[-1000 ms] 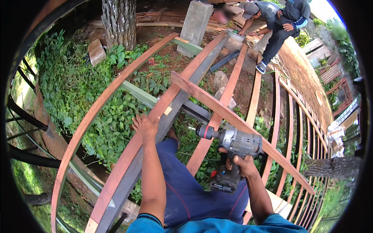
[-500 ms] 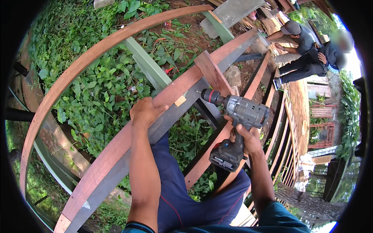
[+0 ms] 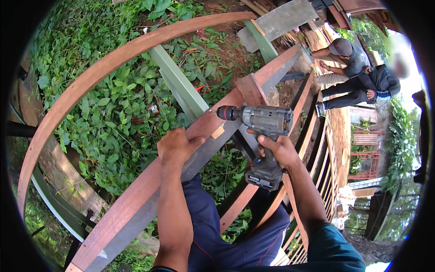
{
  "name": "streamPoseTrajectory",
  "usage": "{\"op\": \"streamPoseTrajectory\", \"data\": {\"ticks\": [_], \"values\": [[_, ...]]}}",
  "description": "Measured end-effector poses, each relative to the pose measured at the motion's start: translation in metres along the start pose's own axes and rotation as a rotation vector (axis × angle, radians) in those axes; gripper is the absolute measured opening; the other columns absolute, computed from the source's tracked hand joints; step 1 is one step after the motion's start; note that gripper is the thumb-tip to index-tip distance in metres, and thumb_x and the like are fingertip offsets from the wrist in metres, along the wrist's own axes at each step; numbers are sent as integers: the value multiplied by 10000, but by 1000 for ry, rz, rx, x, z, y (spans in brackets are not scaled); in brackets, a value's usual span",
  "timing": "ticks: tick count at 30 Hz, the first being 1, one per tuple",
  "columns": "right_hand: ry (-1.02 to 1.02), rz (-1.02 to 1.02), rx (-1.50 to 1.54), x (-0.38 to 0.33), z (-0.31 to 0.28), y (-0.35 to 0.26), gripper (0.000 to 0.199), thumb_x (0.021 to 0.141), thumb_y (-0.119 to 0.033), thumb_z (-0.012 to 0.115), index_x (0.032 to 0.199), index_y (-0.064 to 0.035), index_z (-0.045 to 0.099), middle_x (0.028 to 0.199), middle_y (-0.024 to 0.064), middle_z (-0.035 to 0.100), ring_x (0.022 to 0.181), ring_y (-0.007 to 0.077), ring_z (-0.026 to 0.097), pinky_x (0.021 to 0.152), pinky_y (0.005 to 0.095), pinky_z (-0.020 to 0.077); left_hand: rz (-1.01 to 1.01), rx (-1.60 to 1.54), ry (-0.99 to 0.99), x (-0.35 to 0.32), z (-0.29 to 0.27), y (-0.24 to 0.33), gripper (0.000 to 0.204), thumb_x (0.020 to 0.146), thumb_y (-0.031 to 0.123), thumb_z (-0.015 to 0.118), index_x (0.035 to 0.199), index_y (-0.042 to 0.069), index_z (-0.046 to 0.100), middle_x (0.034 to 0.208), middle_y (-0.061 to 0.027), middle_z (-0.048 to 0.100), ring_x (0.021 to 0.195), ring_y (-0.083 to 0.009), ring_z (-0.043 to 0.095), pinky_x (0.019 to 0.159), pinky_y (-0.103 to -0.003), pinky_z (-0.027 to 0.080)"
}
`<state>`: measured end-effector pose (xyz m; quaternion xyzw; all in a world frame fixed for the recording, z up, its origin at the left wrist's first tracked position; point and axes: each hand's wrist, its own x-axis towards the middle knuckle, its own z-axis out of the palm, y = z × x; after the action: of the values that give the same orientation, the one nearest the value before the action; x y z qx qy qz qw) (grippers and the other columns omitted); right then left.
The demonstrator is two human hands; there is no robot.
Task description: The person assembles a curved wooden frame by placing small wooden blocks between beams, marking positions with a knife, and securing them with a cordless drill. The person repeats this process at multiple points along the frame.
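A grey and black cordless drill [image 3: 267, 119] is gripped by its handle in my right hand [image 3: 283, 152]. Its bit points left, with the tip over the reddish curved wooden beam [image 3: 131, 195]; whether it touches the wood I cannot tell. My left hand [image 3: 176, 147] is closed over the beam's edge, nearer to me than the bit. Along the beam's near side runs a dark grey face. A small pale wood block [image 3: 218, 133] sits by that side, under the drill chuck. A short reddish board [image 3: 250, 89] crosses the beam just beyond the drill.
Green metal bars [image 3: 176, 79] link the beam to an outer curved wooden rail [image 3: 90, 75]. Leafy plants [image 3: 118, 113] grow beneath the frame. Several slats [image 3: 324, 158] fan out at the right. Two people [image 3: 351, 59] are at the far right, near a grey slab [image 3: 281, 22].
The drill has moved left and slightly up, bringing its bit from beside the beam to over the wood. My left hand keeps its hold as the view shifts a little.
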<state>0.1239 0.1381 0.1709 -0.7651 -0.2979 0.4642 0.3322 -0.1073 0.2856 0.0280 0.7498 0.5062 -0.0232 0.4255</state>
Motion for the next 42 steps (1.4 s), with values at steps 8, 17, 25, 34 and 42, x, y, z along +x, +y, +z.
{"op": "streamPoseTrajectory", "data": {"ticks": [8,17,25,34,42], "values": [[-243,-37,-288,29,-17,-55,442,970,-111,762,1371,-46,589,1170,35,727,778,82,594,677,269,524,-30,49,24,1,3,3,718,755,679,807,1047,25,754,1065,-206,765,1044,-369,739,892,-491,581],[-401,-172,-871,83,-28,-130,367,811,21,781,1164,-6,686,1040,88,761,987,184,685,934,354,547,-70,46,-61,3,-1,4,761,759,715,779,1131,52,739,1104,-177,769,1053,-340,744,912,-462,595],[-219,124,-583,63,-17,-108,250,920,-146,825,1116,-48,704,947,9,724,799,90,626,678,273,514,-46,8,-60,0,-2,3,750,777,702,771,1168,64,719,1109,-171,765,1058,-343,742,915,-465,593],[-362,-155,-962,81,-15,-134,441,820,-35,804,1238,-42,663,1120,58,736,1049,171,654,1007,353,513,-61,16,-82,2,-1,2,744,778,726,759,1114,62,748,1096,-162,771,1058,-334,745,906,-453,596],[-300,-34,-822,77,-15,-125,401,819,-2,789,1200,-35,669,1066,46,717,975,140,631,909,329,533,-50,17,-66,1,-3,4,746,794,715,756,1137,52,736,1101,-159,770,1063,-331,745,910,-460,593]]}}
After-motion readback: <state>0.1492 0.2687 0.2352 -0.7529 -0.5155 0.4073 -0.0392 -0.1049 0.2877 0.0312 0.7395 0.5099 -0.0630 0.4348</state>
